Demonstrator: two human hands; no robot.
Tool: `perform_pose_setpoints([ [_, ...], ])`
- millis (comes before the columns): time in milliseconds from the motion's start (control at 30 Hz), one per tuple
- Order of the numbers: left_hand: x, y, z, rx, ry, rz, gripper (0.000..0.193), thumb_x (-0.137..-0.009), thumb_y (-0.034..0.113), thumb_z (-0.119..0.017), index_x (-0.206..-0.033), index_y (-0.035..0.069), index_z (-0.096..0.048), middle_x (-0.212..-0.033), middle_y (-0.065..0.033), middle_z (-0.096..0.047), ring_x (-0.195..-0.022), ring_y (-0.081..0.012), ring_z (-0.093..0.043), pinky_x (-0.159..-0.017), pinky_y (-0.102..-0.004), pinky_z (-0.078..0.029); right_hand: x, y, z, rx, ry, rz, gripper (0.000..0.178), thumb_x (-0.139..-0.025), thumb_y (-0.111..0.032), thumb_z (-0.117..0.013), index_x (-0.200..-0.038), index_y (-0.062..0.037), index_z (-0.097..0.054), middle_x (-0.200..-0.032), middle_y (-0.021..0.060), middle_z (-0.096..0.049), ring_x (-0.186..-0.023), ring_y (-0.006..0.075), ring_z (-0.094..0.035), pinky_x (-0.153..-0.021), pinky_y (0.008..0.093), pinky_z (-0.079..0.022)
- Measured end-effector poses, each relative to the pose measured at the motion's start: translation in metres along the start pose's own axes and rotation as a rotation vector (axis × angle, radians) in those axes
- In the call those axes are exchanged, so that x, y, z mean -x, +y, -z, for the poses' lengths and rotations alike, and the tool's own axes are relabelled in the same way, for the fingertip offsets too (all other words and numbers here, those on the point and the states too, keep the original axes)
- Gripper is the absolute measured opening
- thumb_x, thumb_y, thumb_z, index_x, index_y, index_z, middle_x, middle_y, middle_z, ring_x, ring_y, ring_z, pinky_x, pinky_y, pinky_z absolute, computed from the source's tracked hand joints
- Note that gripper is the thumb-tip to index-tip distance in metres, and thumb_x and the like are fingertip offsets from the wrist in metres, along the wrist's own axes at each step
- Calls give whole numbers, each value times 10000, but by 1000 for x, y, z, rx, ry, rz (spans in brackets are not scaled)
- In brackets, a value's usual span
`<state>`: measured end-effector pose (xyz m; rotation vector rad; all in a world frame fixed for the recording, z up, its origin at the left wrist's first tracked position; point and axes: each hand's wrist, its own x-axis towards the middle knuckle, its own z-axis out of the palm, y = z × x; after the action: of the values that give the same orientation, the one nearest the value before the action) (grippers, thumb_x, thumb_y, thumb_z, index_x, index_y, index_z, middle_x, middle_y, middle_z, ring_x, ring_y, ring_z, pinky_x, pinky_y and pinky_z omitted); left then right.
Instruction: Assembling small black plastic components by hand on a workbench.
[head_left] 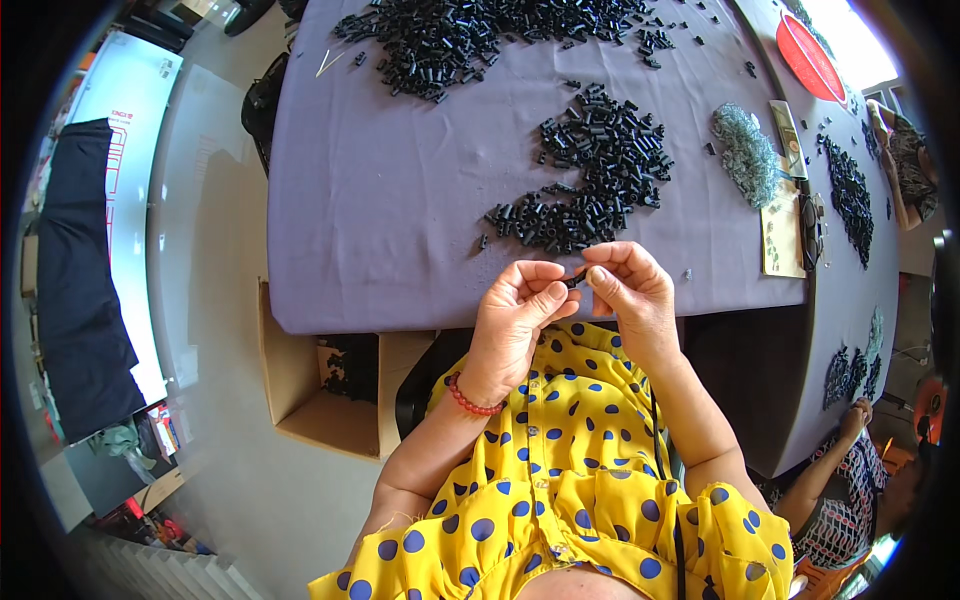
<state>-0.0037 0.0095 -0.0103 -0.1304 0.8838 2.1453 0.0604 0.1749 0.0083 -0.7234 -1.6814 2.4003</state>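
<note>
Between my two hands, just past the near edge of the table, is a small black tube-shaped part (573, 282). My left hand (512, 322) pinches one end between thumb and forefinger, a red bead bracelet on its wrist. My right hand (640, 298) pinches the other end the same way. Fingertips cover much of the part, so its exact shape is hidden. Right beyond my fingers lies a curved pile of similar black parts (610, 160) on the purple-grey cloth of the table (400, 200).
A larger heap of black parts (430, 45) spreads along the far side. To the right lie a tangle of clear, greenish plastic bits (745, 155), a yellowish booklet (783, 235), glasses (813, 230) and a red basket (808, 58). An open cardboard box (320, 410) stands below left. Another person's hand (856, 415) works at right.
</note>
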Motion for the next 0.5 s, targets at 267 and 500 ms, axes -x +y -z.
perform_pose_setpoints([
  [267, 0, 0, -2, 4, 5, -2, 187, -996, 21, -657, -1176, 24, -607, -1091, -68, -684, -997, -166, -716, -929, -283, -601, 2, 0, -3, 41, -17, 6, 148, -985, -51, -692, -1129, -39, -723, -918, -19, -702, -683, 21, -564, -613, 167, -474],
  [500, 3, 3, -9, -36, 36, 46, 179, -1021, 33, -621, -1198, 15, -605, -1104, -72, -682, -1018, -171, -715, -944, -289, -602, 2, 5, -2, 76, -5, 86, 138, -1000, -51, -673, -1130, -38, -716, -949, -19, -698, -730, 23, -580, -652, 173, -500],
])
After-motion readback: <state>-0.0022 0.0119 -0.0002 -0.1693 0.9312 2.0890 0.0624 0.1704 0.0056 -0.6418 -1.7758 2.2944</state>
